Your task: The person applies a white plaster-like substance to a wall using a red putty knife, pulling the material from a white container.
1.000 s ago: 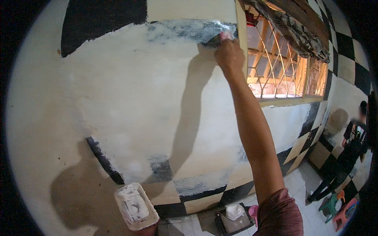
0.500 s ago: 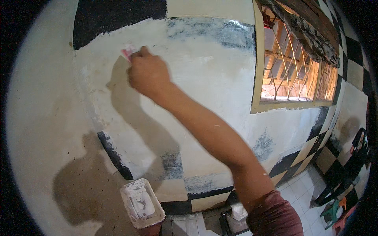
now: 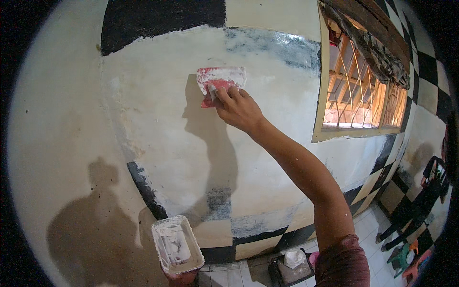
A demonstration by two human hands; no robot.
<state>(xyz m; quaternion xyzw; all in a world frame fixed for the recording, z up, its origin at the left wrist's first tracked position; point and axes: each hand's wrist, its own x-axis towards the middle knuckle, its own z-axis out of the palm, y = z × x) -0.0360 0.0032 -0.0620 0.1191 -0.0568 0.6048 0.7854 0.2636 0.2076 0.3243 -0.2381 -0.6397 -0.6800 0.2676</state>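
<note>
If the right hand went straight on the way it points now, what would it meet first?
Most likely the white-smeared wall: the flat red spreader gripped by the right hand would get there ahead of it. One view leaves any remaining gap unclear.

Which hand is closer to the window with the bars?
The right. The right hand, gripping the red scraper, is to the left of the window. The left hand is farther off, low down under the white tray.
</note>
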